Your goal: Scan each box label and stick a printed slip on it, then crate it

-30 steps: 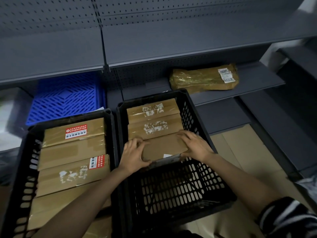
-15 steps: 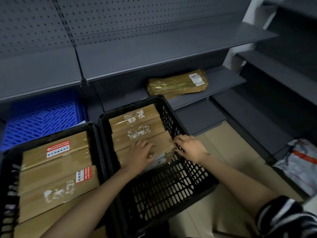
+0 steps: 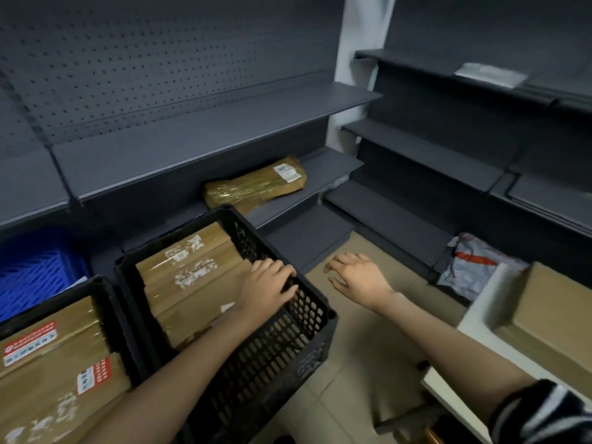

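1. The crating step is judged to be just finished for one box: a flat brown cardboard box is seen lying in the black perforated plastic crate at the centre of the frame, as the nearest of a row of three similar boxes.
2. The left hand is laid over the right edge of this box and the crate rim, fingers bent down loosely; whether the rim is gripped cannot be told.
3. The right hand is held in the air to the right of the crate, above the floor, fingers spread and nothing grasped.
4. As a judgement, the next box must now be fetched. A plain brown carton at the right edge of the frame, resting on a white surface, seems the likely candidate; its label is not visible, so it will need turning before scanning.
5. No scanner and no printed slip are visible.
6. A second black crate at lower left is filled with boxes bearing red-and-white stickers; a blue plastic crate stands behind it.
7. A taped brown parcel with a white label is placed on the low dark grey shelf, and a grey mailing bag lies on the floor at right.
8. The path to the carton appears free; only the edge of the white surface is to be avoided.
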`<move>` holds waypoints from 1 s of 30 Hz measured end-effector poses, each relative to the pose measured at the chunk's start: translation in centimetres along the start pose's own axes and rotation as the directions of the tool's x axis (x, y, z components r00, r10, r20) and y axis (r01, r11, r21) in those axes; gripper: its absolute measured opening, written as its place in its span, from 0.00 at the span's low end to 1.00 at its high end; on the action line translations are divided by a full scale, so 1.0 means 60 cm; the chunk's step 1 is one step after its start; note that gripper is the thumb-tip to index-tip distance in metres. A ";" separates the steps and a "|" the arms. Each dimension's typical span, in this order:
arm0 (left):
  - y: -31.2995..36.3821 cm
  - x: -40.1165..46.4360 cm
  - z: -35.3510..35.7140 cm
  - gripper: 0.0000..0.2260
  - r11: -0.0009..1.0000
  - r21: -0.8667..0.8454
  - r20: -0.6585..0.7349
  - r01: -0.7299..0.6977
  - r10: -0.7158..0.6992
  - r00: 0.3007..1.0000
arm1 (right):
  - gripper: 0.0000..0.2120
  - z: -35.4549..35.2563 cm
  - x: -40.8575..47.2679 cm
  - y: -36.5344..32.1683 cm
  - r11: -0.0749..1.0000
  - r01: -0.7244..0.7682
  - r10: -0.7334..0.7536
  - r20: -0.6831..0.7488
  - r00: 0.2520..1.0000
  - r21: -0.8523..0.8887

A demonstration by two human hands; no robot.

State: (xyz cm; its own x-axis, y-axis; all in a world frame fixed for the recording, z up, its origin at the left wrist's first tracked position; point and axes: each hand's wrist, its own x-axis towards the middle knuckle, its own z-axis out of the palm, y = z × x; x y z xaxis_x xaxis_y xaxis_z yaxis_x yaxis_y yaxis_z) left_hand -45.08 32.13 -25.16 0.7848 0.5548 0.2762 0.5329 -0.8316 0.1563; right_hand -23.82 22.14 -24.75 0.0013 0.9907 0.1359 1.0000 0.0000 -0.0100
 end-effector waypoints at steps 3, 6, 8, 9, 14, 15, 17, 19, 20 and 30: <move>0.075 0.022 0.003 0.10 0.995 0.015 -0.023 -0.101 0.101 0.995 | 0.10 -0.032 -0.091 0.029 0.996 -0.084 0.083 -0.037 0.996 -0.012; 0.173 0.037 0.002 0.11 0.976 -0.014 -0.067 -0.217 0.216 0.974 | 0.09 -0.066 -0.199 0.057 0.980 -0.195 0.193 -0.069 0.979 -0.027; 0.251 0.039 0.000 0.11 0.956 -0.046 -0.094 -0.288 0.283 0.954 | 0.10 -0.093 -0.282 0.074 0.960 -0.279 0.276 -0.081 0.958 -0.032; 0.291 0.037 0.000 0.11 0.946 -0.072 -0.094 -0.316 0.309 0.946 | 0.12 -0.107 -0.324 0.081 0.947 -0.317 0.312 -0.084 0.946 -0.053; 0.495 0.016 -0.003 0.11 0.866 -0.179 -0.096 -0.468 0.458 0.884 | 0.14 -0.160 -0.529 0.106 0.846 -0.526 0.526 -0.027 0.850 -0.086; 0.535 0.011 -0.004 0.11 0.847 -0.188 -0.105 -0.497 0.485 0.868 | 0.14 -0.170 -0.567 0.109 0.823 -0.561 0.560 -0.038 0.827 -0.087; 0.610 0.000 -0.008 0.11 0.810 -0.223 -0.121 -0.542 0.529 0.840 | 0.14 -0.192 -0.641 0.111 0.779 -0.618 0.616 -0.058 0.786 -0.105; 0.680 -0.010 -0.011 0.12 0.769 -0.247 -0.127 -0.589 0.577 0.807 | 0.15 -0.213 -0.708 0.113 0.726 -0.676 0.673 -0.072 0.736 -0.129; 0.713 -0.015 -0.013 0.12 0.748 -0.252 -0.132 -0.615 0.603 0.787 | 0.15 -0.223 -0.741 0.113 0.694 -0.706 0.703 -0.077 0.707 -0.139; 0.979 -0.026 -0.001 0.15 0.549 -0.349 -0.147 -0.760 0.769 0.623 | 0.16 -0.273 -0.977 0.140 0.452 -0.879 0.875 -0.118 0.470 -0.152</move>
State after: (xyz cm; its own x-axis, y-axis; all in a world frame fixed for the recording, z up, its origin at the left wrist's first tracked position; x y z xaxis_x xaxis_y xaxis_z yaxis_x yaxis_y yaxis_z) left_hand -15.02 -17.59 -16.33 0.8518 -0.2975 0.4312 -0.4143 -0.8863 0.2070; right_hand -15.34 -38.19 -16.56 0.8763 0.4500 0.1719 0.4526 -0.8913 0.0262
